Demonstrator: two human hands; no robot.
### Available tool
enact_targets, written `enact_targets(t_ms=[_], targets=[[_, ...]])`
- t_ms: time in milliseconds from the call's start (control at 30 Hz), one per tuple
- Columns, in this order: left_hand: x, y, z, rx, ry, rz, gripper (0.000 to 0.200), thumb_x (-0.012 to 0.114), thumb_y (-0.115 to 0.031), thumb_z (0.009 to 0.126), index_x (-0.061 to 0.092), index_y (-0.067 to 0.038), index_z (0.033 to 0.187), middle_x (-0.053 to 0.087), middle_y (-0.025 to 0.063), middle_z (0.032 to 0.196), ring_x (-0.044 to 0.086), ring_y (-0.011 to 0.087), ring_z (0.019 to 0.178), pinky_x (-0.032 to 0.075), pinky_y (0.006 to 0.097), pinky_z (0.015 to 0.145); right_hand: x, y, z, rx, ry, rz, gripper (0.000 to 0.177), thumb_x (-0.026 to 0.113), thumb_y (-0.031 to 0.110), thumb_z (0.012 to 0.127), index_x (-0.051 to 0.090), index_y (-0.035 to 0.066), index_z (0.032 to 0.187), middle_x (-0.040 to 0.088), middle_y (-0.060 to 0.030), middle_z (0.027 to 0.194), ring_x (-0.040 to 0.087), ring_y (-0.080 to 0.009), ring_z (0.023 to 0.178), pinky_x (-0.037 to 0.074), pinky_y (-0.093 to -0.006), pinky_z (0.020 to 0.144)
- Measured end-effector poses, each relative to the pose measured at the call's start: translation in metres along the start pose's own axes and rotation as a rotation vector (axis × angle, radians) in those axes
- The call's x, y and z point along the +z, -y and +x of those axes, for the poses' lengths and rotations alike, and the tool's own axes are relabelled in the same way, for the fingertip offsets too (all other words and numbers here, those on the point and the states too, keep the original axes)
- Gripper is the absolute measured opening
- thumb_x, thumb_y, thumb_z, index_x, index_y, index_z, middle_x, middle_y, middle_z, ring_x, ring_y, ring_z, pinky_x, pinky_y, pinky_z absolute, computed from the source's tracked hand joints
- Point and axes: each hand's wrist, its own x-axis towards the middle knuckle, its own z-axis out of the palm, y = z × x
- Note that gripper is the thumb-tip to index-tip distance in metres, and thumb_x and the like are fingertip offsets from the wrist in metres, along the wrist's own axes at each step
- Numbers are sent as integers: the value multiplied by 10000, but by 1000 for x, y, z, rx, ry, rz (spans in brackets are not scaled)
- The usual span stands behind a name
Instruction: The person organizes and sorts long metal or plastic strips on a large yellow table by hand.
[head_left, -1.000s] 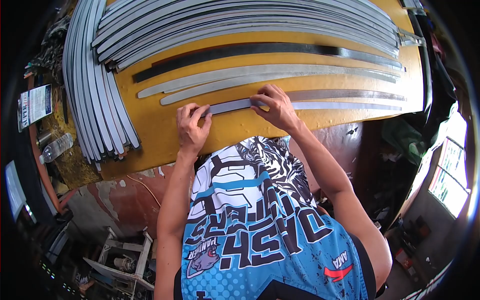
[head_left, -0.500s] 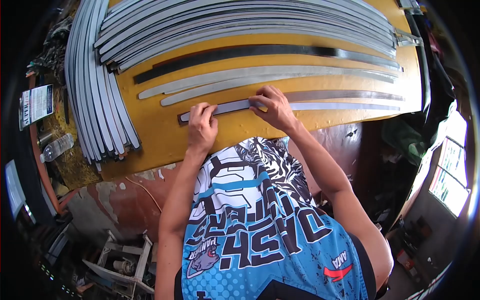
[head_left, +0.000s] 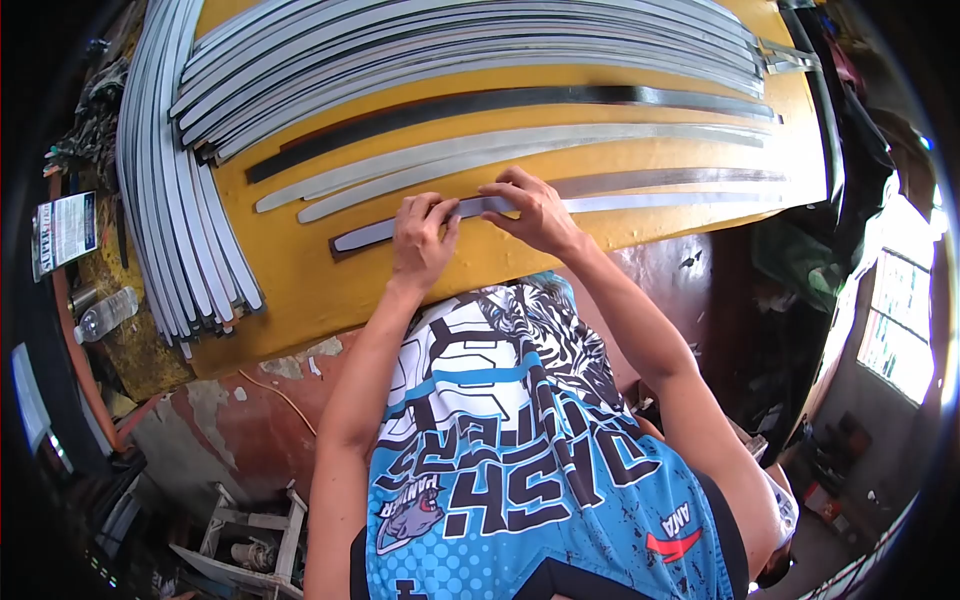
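Observation:
A long pale strip point(head_left: 372, 236) lies along a brown leather-like strap point(head_left: 337, 253) near the front edge of the yellow table. My left hand point(head_left: 425, 238) has its fingers bent down on the strip, left of centre, with thumb and fingertips at its edges. Just to the right, my right hand point(head_left: 537, 213) straddles the same strip between thumb and forefinger. A short stretch of strip shows between the two hands. Beyond my right hand, the brown strap point(head_left: 660, 180) and the pale strip run apart from each other.
Paired grey strips point(head_left: 400, 180) and a black strap point(head_left: 430, 108) lie farther back on the yellow table point(head_left: 290, 290). Stacked strips point(head_left: 450, 50) fill the rear, and another bundle point(head_left: 170, 200) hangs over the left side. A plastic bottle point(head_left: 107, 314) lies at far left.
My left hand has slid right along the strip, closer to my right hand, baring more of the strip's left end. The view has shifted slightly.

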Motion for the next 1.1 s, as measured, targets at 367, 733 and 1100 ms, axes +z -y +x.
enact_targets(t_ms=[367, 733, 1100], targets=[[3, -6, 3, -43, 11, 72, 252, 785, -159, 766, 764, -100, 1009, 608, 70, 949, 575, 263, 896, 477, 383, 819, -87, -50, -27, 178, 197, -48, 244, 787, 221, 812, 712, 118, 1020, 660, -85, 980, 652, -327, 900, 526, -430, 779], [-1, -6, 3, -17, 27, 109, 226, 799, -146, 788, 761, -92, 1004, 578, 76, 964, 538, 263, 875, 463, 382, 793, -83, -80, -32, -19, 69, -92, 227, 811, 154, 790, 707, 90, 981, 618, -84, 979, 632, -299, 886, 528, -407, 765], [-1, -10, 5, -23, 26, 98, 220, 799, -126, 784, 755, -91, 997, 582, 78, 967, 546, 267, 880, 467, 382, 793, -75, -89, -40, -49, 29, -130, 231, 801, 176, 802, 693, 108, 994, 606, -85, 995, 625, -300, 904, 517, -415, 800]])
